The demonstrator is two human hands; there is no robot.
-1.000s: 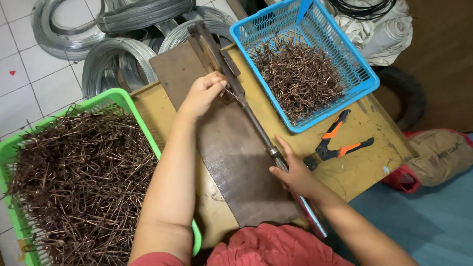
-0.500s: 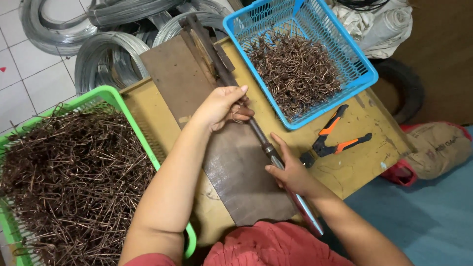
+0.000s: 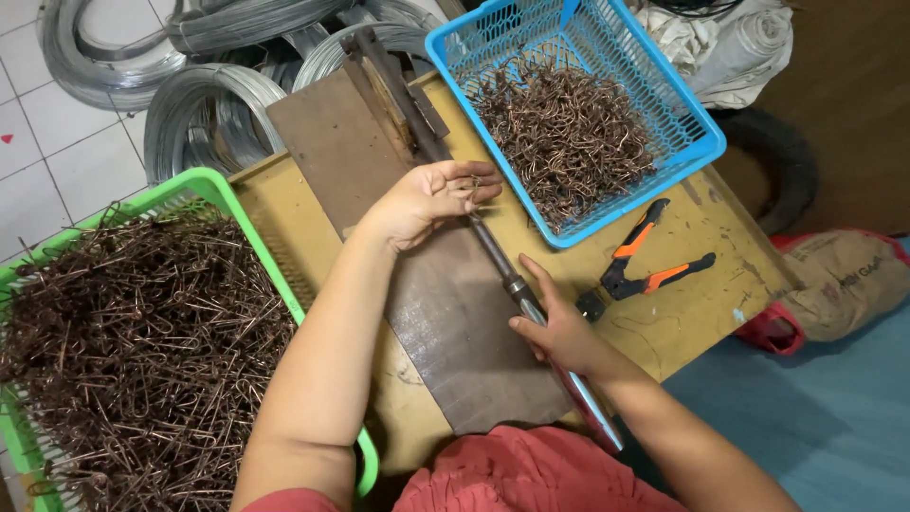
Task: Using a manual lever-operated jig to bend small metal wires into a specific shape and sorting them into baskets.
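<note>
Over the bench (image 3: pixel 701 284), the left hand (image 3: pixel 427 199) pinches what looks like a small bent copper wire piece (image 3: pixel 471 182) at its fingertips, just left of the long lever bar (image 3: pixel 493 256), which runs diagonally from far-left to near-right, where the right hand (image 3: pixel 559 327) rests on its handle, fingers pressed together.

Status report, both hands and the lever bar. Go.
Left hand pinching a small bent wire piece above the lever bar. Right hand gripping the bar's handle. Blue basket and pliers alongside, nothing blocking.
</note>
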